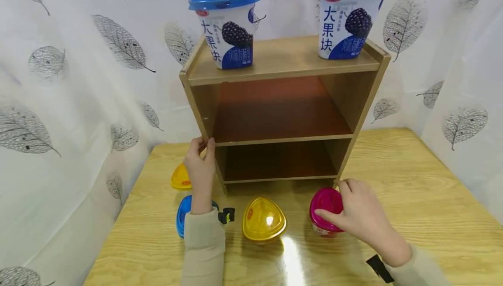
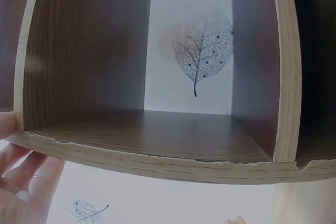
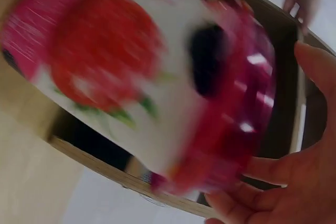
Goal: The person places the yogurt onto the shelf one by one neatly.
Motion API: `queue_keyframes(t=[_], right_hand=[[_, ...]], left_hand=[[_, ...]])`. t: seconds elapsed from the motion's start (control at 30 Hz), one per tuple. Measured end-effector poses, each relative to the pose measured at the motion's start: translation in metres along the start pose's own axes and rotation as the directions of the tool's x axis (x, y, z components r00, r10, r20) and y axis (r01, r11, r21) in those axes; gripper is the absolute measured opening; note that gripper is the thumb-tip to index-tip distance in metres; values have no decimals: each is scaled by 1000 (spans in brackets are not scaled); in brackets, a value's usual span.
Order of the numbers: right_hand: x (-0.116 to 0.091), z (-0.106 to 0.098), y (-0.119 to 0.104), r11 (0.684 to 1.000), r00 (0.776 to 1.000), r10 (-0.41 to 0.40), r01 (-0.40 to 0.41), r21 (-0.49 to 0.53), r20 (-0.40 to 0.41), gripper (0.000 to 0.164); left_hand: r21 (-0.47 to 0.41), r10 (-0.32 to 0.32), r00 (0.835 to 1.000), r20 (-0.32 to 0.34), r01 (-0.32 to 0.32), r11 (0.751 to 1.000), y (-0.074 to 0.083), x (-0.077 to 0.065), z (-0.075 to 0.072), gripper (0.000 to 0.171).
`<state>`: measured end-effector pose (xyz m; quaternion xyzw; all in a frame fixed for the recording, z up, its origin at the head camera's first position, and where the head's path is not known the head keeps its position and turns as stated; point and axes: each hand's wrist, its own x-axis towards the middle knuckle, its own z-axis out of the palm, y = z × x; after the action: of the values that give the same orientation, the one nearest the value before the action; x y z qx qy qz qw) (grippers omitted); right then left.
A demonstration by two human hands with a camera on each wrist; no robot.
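Note:
My left hand [image 1: 200, 168] grips the front edge of the left side panel of a small wooden shelf [image 1: 284, 137], thumb on the front and fingers round the outside. In the left wrist view, its fingers [image 2: 44, 174] curl round that edge. My right hand [image 1: 363, 209] is spread at a pink-lidded yogurt cup [image 1: 324, 205] that stands on the table. In the right wrist view, the cup [image 3: 121, 61] shows a strawberry picture, blurred, and a gap shows between thumb and lid. Whether the fingertips touch the lid, I cannot tell.
On the shelf's top stand two blue-lidded yogurt cups [image 1: 232, 24] [image 1: 347, 19]. A yellow-lidded cup [image 1: 264, 220] stands mid-table. Beside my left forearm are a blue-lidded cup [image 1: 182, 216] and another yellow-lidded cup [image 1: 180, 179], both partly hidden. Behind hangs a leaf-patterned curtain [image 1: 78, 102].

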<state>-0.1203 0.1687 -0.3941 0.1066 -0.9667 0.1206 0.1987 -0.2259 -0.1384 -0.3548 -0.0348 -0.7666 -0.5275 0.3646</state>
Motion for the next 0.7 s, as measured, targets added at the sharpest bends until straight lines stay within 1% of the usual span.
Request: queue_keyframes(t=[0.1, 0.23, 0.4, 0.57, 0.7], right_hand=[[-7, 10, 1, 1000, 1000, -8, 8, -16, -13, 73], [-10, 14, 1, 1000, 1000, 2, -2, -5, -4, 73], [-11, 15, 2, 999, 1000, 8, -9, 46, 15, 70], [-10, 18, 5, 996, 1000, -5, 4, 91, 9, 70], [-10, 17, 6, 992, 999, 23, -28, 124, 41, 73]], left_hand=[[-9, -5, 1000, 3, 5, 1000, 0, -1, 1, 21], [-20, -16, 1000, 6, 16, 1000, 0, -1, 2, 21], [-19, -33, 999, 17, 33, 999, 1, -1, 2, 22], [-20, -47, 999, 23, 47, 999, 0, 0, 2, 22], [-13, -52, 998, 22, 52, 999, -1, 0, 2, 22]])
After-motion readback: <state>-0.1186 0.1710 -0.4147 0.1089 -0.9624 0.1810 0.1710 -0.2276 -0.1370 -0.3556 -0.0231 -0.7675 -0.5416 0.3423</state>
